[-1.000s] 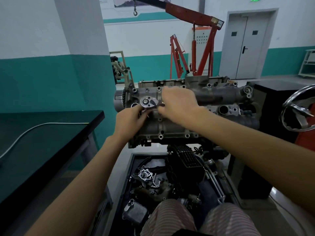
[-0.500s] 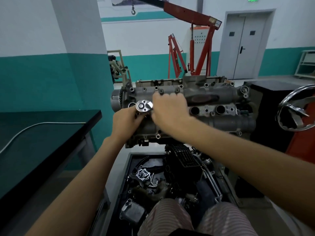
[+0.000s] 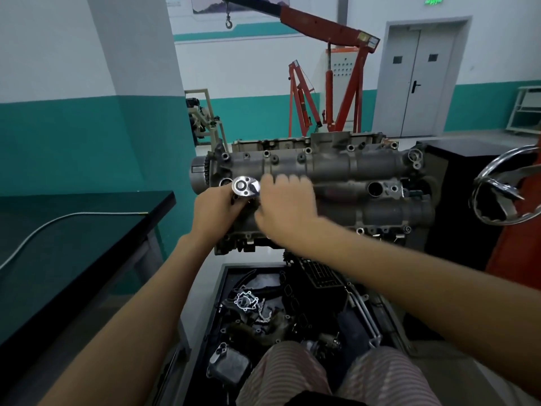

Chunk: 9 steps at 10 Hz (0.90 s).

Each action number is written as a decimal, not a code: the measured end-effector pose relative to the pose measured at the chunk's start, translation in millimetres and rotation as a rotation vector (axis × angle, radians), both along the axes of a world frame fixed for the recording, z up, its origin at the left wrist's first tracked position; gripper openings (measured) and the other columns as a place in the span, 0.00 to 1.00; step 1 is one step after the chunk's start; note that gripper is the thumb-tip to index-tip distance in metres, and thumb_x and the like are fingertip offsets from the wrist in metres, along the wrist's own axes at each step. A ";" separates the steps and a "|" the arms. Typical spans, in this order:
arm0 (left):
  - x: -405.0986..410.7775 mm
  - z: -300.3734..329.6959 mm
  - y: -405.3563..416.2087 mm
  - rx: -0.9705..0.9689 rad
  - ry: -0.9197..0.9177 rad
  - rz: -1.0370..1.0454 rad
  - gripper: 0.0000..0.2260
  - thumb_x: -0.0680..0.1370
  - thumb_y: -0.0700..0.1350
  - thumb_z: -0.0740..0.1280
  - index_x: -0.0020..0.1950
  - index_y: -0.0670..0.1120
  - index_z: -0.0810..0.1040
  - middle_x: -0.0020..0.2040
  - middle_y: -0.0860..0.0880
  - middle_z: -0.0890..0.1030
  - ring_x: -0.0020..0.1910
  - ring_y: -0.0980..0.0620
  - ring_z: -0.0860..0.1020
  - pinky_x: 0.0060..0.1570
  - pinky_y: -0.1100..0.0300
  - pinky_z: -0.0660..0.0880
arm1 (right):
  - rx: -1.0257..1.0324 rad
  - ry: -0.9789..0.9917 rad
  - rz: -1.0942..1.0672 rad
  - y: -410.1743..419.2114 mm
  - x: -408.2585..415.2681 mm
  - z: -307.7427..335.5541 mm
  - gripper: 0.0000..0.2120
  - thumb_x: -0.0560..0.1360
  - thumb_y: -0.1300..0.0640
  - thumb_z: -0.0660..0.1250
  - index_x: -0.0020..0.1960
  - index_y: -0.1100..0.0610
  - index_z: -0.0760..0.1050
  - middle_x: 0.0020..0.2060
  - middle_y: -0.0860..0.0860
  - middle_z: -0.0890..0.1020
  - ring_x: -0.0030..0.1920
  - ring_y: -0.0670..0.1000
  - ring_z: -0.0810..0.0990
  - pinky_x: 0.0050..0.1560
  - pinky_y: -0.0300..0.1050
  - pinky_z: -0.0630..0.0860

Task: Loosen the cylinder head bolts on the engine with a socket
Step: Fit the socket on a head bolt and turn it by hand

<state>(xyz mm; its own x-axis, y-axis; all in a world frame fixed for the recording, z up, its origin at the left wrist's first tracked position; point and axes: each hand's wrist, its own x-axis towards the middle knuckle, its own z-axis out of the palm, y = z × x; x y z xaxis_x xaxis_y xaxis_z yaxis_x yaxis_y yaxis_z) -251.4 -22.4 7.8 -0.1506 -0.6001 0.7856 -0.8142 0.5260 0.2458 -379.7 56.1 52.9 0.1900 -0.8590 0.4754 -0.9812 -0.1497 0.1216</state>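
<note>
Early in the loosening — ratchet seated at the cylinder head's left end.

The left hand (image 3: 215, 208) grips below the ratchet head (image 3: 246, 186); the right hand (image 3: 285, 205) curls over its handle; farther along the engine (image 3: 366, 168) bolts stay seated — most work remains.

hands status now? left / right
Left hand: curled under the ratchet head, gripping it at the socket.
Right hand: wrapped over the ratchet handle, which it hides.
</note>
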 end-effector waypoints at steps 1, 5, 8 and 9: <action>2.2 3.2 4.3 0.067 -0.010 -0.003 0.10 0.71 0.44 0.65 0.31 0.40 0.73 0.28 0.42 0.75 0.29 0.43 0.71 0.28 0.57 0.56 | 0.743 -0.717 0.193 10.4 19.6 1.3 0.18 0.74 0.57 0.62 0.60 0.65 0.64 0.39 0.55 0.72 0.36 0.52 0.72 0.36 0.42 0.69; 4.0 4.9 0.0 0.092 -0.050 -0.005 0.17 0.70 0.51 0.60 0.40 0.38 0.80 0.37 0.42 0.82 0.36 0.43 0.77 0.33 0.51 0.68 | 0.552 -0.586 0.177 6.5 19.4 -4.4 0.14 0.74 0.55 0.63 0.56 0.60 0.65 0.44 0.55 0.73 0.45 0.55 0.76 0.37 0.41 0.66; 4.9 -1.0 0.7 -0.027 -0.016 -0.053 0.11 0.73 0.46 0.67 0.35 0.40 0.76 0.29 0.42 0.79 0.28 0.42 0.75 0.30 0.60 0.61 | -0.164 0.107 0.055 -14.6 -10.4 16.9 0.16 0.74 0.43 0.61 0.44 0.56 0.64 0.38 0.50 0.74 0.37 0.52 0.69 0.37 0.44 0.63; 6.7 1.9 0.3 0.023 -0.022 -0.082 0.10 0.70 0.46 0.62 0.34 0.40 0.76 0.28 0.44 0.78 0.26 0.46 0.72 0.29 0.58 0.61 | 0.069 -0.323 0.154 -13.0 1.3 -7.5 0.22 0.73 0.37 0.59 0.39 0.57 0.65 0.32 0.50 0.74 0.31 0.50 0.70 0.35 0.42 0.65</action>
<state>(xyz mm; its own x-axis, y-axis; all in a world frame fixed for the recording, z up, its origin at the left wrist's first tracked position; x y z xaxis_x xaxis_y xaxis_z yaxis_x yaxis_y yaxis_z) -244.7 -22.2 9.7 -0.2168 -0.6029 0.7678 -0.7740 0.5855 0.2412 -378.4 43.1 45.3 0.1694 -0.8642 0.4738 -0.9327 -0.2958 -0.2061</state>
